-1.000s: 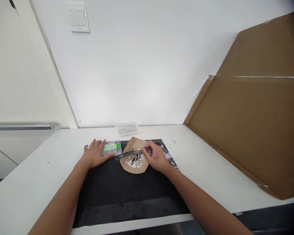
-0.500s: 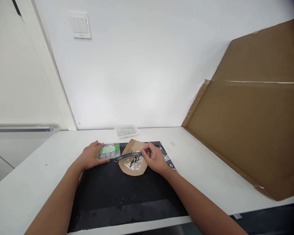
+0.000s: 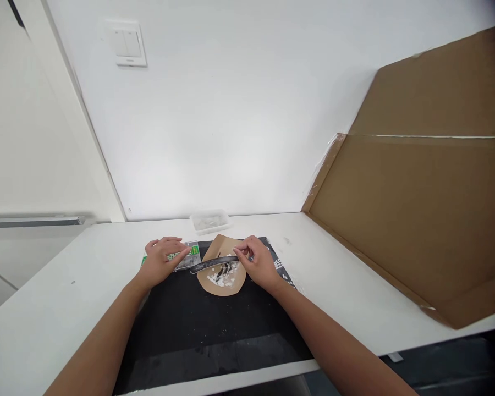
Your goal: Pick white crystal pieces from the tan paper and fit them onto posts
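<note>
Hands, 2. Left hand [image 3: 160,261]: open, thumb held apart, over the clear case; whether it presses on it, cannot tell. Right hand [image 3: 258,263]: thumb and fingers pinching one end of the dark strip.
Dark strip [image 3: 214,263], 1: curved, pale-edged, reaching across the brown paper toward the case.
Clear case [image 3: 195,257], 1: green label, partly covered by the left hand.
Brown paper [image 3: 223,245], 1: on the mat, between the hands.
White bits [image 3: 220,279]: many, too small to count, on the paper along with some black slivers [image 3: 224,270].
Black mat [image 3: 193,322], 1: on the white table [image 3: 45,324].
Plastic tray [image 3: 209,230], 1: beyond the mat, near the wall.
Cardboard panel [image 3: 416,209], 1: standing at right.
Wall switch [image 3: 126,44], 1: two rockers.
</note>
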A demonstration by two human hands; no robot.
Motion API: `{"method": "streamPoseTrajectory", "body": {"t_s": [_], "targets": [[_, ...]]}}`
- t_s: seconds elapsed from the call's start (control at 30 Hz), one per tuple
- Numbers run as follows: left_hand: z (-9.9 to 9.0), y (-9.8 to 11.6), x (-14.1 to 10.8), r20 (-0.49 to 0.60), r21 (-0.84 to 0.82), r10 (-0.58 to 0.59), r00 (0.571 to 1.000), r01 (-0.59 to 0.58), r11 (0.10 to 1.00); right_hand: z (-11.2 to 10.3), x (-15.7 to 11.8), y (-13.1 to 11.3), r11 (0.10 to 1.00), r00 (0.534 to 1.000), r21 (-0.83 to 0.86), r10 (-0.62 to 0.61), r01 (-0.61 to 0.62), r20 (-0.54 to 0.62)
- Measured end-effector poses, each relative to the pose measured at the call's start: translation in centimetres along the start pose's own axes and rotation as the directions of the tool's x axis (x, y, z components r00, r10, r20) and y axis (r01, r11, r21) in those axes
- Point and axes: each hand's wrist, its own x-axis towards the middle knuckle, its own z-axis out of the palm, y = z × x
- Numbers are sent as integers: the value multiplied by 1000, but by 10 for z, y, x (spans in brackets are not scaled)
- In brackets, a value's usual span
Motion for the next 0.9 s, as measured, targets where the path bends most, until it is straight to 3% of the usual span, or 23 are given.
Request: {"method": "streamPoseTrajectory", "body": {"t_s": [0.2, 0.37, 0.53, 0.67, 0.9], "targets": [[6, 19, -4, 114, 8, 112, 987, -114, 994, 1, -2, -3, 1000, 998, -13, -17, 18, 56], [9, 22, -6, 159, -51, 100, 982, -93, 994, 1, -2, -6, 1000, 1000, 2, -15, 15, 14], [9, 27, -5, 210, -78, 134, 968, -120, 990, 0, 0, -2, 996, 993, 19, 86, -85, -82], [14, 24, -5, 198, -133, 124, 972, -99, 986, 2, -1, 1, 989, 984, 51, 141, -136, -107], [25, 20, -1, 119, -199, 80, 990, -55, 979, 6, -2, 3, 990, 991, 73, 123, -118, -61]]}}
